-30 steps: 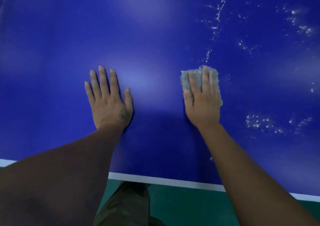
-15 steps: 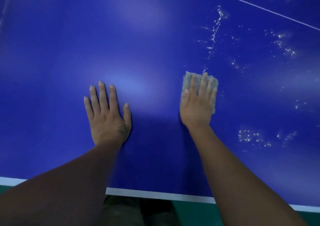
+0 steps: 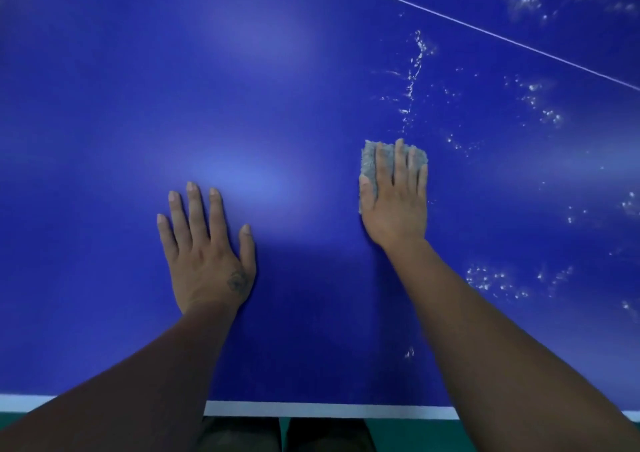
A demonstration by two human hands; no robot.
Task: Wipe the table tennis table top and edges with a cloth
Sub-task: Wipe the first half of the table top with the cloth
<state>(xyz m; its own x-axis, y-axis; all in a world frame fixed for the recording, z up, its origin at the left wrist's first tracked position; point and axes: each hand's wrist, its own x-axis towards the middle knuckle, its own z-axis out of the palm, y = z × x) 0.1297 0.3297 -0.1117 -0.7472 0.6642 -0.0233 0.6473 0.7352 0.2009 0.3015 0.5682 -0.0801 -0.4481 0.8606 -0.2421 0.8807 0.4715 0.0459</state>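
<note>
The blue table tennis table top (image 3: 277,88) fills the view, with its white near edge (image 3: 311,409) at the bottom. My right hand (image 3: 394,202) presses flat on a folded grey cloth (image 3: 370,164) right of the middle, fingers straight over it. Most of the cloth is hidden under the hand. My left hand (image 3: 207,257) lies flat on the bare table top to the left, fingers spread, holding nothing.
White specks and streaks of droplets (image 3: 412,81) lie ahead of the cloth, with more patches (image 3: 495,282) to the right. A thin white line (image 3: 485,30) crosses the far right. Below the edge are green floor (image 3: 415,437) and my dark trouser legs (image 3: 287,434).
The view has tilted up, so both hands sit lower in the frame and the white line has come into sight. My right hand still presses the cloth; the left stays flat.
</note>
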